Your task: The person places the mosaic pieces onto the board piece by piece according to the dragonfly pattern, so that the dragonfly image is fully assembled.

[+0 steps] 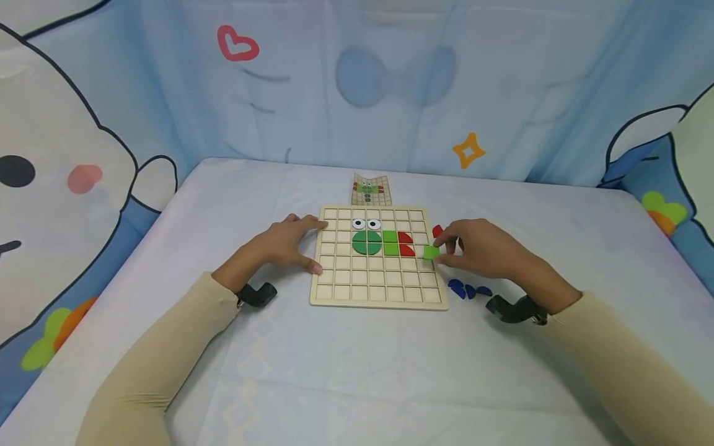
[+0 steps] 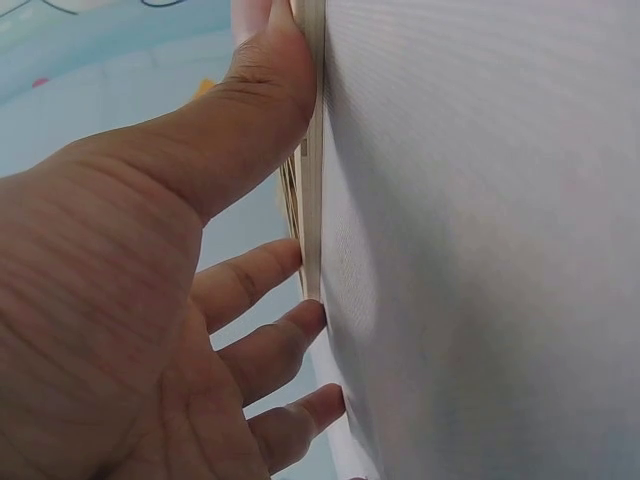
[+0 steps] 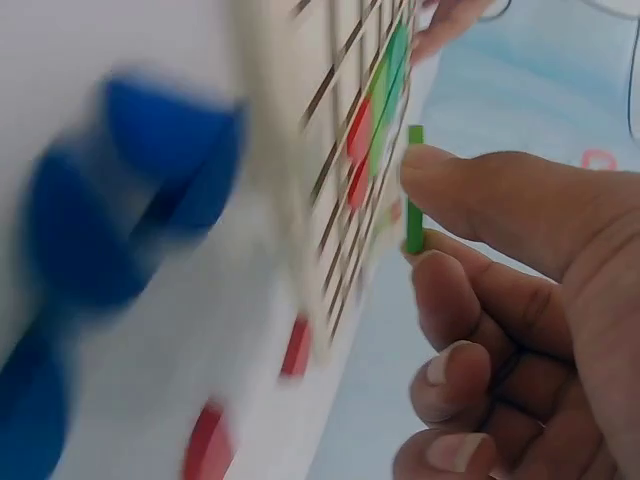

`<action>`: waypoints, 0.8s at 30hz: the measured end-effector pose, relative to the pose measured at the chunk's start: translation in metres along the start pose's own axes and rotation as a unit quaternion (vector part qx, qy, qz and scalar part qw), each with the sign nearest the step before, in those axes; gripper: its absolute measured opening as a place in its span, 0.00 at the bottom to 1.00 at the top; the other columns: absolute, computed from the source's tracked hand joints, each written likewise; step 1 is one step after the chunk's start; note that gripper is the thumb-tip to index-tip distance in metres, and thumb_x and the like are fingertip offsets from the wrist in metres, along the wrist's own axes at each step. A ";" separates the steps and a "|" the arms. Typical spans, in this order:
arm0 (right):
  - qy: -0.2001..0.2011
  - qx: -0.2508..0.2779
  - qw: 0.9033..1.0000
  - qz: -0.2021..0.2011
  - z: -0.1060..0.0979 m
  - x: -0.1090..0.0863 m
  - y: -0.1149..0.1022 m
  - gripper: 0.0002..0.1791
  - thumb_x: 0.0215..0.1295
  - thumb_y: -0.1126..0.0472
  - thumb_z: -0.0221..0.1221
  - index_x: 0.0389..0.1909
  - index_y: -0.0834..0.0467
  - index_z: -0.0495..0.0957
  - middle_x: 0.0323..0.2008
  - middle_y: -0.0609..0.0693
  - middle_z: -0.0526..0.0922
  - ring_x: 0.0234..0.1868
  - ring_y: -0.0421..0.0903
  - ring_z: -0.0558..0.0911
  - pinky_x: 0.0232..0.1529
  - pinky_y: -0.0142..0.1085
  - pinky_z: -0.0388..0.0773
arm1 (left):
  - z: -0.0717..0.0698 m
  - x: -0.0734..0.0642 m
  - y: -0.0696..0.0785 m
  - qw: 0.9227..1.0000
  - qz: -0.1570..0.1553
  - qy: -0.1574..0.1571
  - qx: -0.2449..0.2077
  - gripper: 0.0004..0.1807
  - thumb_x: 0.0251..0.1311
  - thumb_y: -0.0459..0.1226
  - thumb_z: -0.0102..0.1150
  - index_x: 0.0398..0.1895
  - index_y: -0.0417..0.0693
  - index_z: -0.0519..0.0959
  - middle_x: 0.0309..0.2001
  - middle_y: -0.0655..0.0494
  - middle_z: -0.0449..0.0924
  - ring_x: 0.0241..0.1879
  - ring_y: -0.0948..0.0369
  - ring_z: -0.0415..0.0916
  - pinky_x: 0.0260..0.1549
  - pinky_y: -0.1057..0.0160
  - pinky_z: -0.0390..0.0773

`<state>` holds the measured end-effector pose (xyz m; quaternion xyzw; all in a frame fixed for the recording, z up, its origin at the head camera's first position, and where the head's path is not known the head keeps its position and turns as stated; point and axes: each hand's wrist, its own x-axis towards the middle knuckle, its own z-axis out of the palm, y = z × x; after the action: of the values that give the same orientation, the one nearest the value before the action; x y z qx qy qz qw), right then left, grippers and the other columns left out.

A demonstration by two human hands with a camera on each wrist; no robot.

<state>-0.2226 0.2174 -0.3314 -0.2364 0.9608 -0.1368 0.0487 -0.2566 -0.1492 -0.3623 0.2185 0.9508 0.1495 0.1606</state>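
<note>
A wooden grid board (image 1: 368, 294) lies flat on the table. On it are two white-and-black eye pieces (image 1: 365, 223), a dark green circle made of quarter pieces (image 1: 366, 243), light green squares (image 1: 390, 243) and red quarter pieces (image 1: 406, 244). My left hand (image 1: 287, 243) is spread along the board's left edge, thumb and fingers touching it. Between thumb and fingertips, my right hand (image 1: 481, 249) pinches a light green square tile (image 1: 431, 252) over the board's right edge. In the right wrist view this tile (image 3: 415, 190) appears edge-on, apart from the board.
Several dark blue pieces (image 1: 470, 290) lie right of the board's lower corner. Red pieces (image 3: 295, 347) rest beside its right edge. A folded picture card (image 1: 370, 189) with a grid figure stands behind the board. A printed blue curtain (image 1: 312, 124) hangs behind the white tabletop (image 1: 334, 371).
</note>
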 end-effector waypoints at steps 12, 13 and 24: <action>0.007 0.045 0.997 -0.064 0.015 0.055 -0.061 0.14 0.60 0.55 0.69 0.43 0.59 0.86 0.30 0.47 0.83 0.25 0.41 0.73 0.28 0.34 0.70 | -0.001 -0.001 0.000 1.000 -0.001 -0.008 -0.007 0.55 0.49 0.57 0.73 0.78 0.58 0.55 0.79 0.50 0.50 0.75 0.45 0.51 0.66 0.38 0.63; 0.006 0.047 0.997 -0.067 0.016 0.059 -0.065 0.14 0.60 0.55 0.68 0.43 0.59 0.86 0.30 0.47 0.83 0.24 0.41 0.73 0.28 0.35 0.69 | -0.001 -0.001 0.000 1.000 -0.002 -0.008 -0.007 0.55 0.49 0.57 0.73 0.78 0.58 0.55 0.79 0.49 0.50 0.75 0.45 0.51 0.66 0.38 0.63; -0.024 0.049 0.997 -0.053 0.033 0.100 -0.084 0.18 0.62 0.52 0.67 0.47 0.59 0.85 0.28 0.45 0.84 0.25 0.40 0.78 0.34 0.36 0.76 | -0.003 0.000 0.000 1.000 0.001 -0.013 -0.011 0.55 0.49 0.57 0.73 0.78 0.58 0.54 0.78 0.52 0.52 0.73 0.45 0.54 0.65 0.39 0.65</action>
<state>-0.2685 0.0916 -0.3422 -0.2873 0.9376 -0.1805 0.0762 -0.2573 -0.1495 -0.3598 0.2196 0.9467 0.1576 0.1750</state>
